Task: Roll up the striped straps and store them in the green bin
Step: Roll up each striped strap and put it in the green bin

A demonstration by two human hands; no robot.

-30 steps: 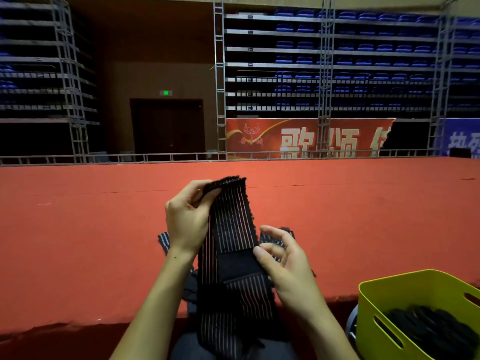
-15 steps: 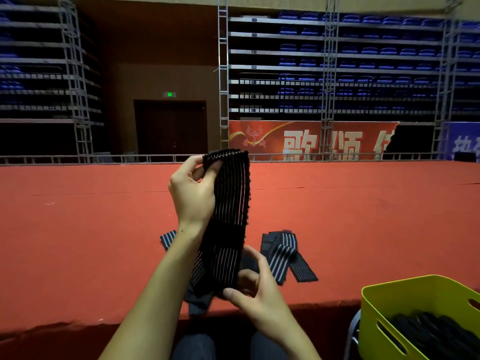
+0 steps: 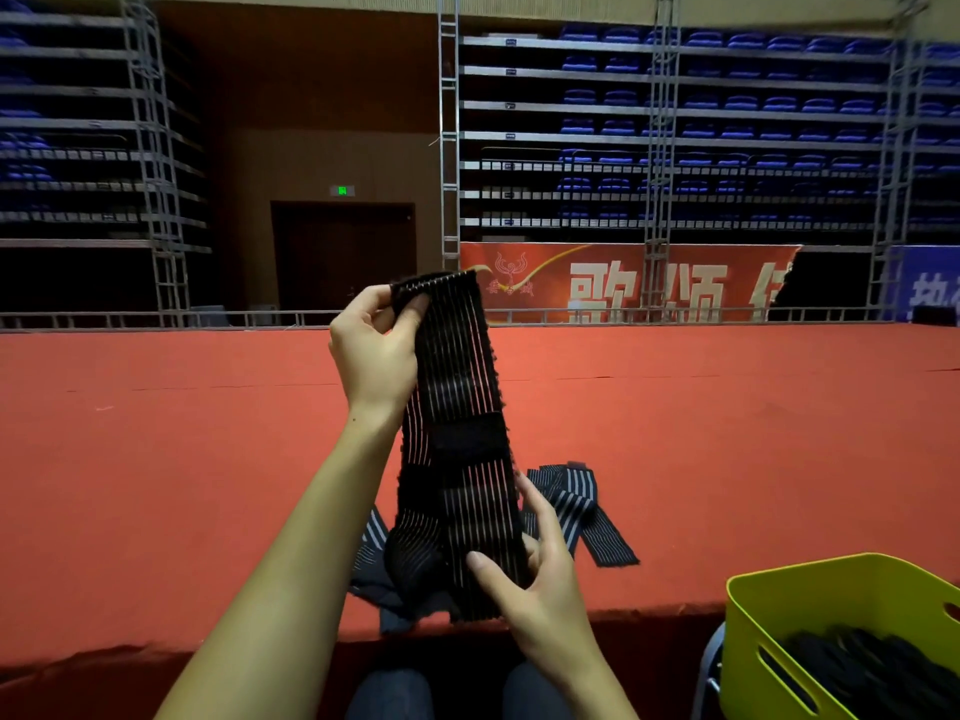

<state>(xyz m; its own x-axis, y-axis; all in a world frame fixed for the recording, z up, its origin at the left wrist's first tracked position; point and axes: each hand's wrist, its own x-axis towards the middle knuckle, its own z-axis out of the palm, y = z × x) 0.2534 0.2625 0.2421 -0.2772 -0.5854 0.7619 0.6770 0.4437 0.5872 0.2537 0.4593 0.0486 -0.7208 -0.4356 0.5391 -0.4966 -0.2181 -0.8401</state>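
Red carpet (image 3: 156,485) covers the stage floor. Behind it: metal scaffolding (image 3: 655,148), tiers of blue seats (image 3: 737,101), a red banner (image 3: 623,283). Dark double door (image 3: 343,257) beneath a green exit sign (image 3: 342,190).

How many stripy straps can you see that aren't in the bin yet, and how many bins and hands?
Straps out of the bin: 3, one held up, one on the red carpet to the right, one behind the held one, lower left
Green bins: 1
Hands: 2, left hand and right hand
Total: 6

We face a red carpeted stage (image 3: 156,459), a dark doorway (image 3: 343,257) under a green exit sign (image 3: 342,190), tiers of blue seats (image 3: 727,111), metal trusses (image 3: 655,148) and a red banner (image 3: 623,283).
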